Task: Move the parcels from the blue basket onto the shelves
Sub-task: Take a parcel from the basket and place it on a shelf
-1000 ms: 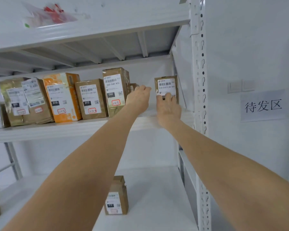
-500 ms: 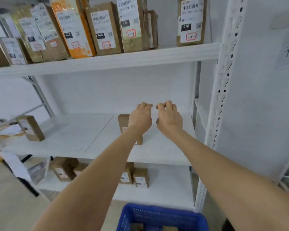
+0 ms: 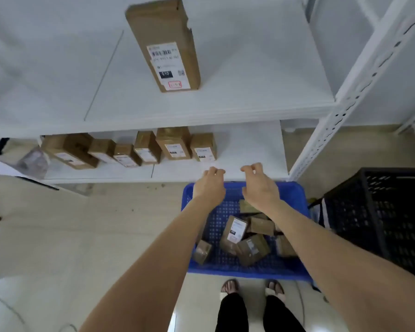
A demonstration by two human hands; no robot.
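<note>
Left hand (image 3: 209, 188) and right hand (image 3: 259, 190) above blue basket (image 3: 247, 269), fingers loosely curled, holding nothing. Labelled parcel (image 3: 234, 232) inside lies label up, long axis pointing toward the shelves (image 3: 249, 152).

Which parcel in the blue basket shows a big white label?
The long parcel in the middle of the basket; its label faces up, the others show mostly bare cardboard.

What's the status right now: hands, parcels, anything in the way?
Left hand and right hand empty, fingers loosely curled, over the blue basket. Several parcels left inside. Nothing between hands and parcels.
</note>
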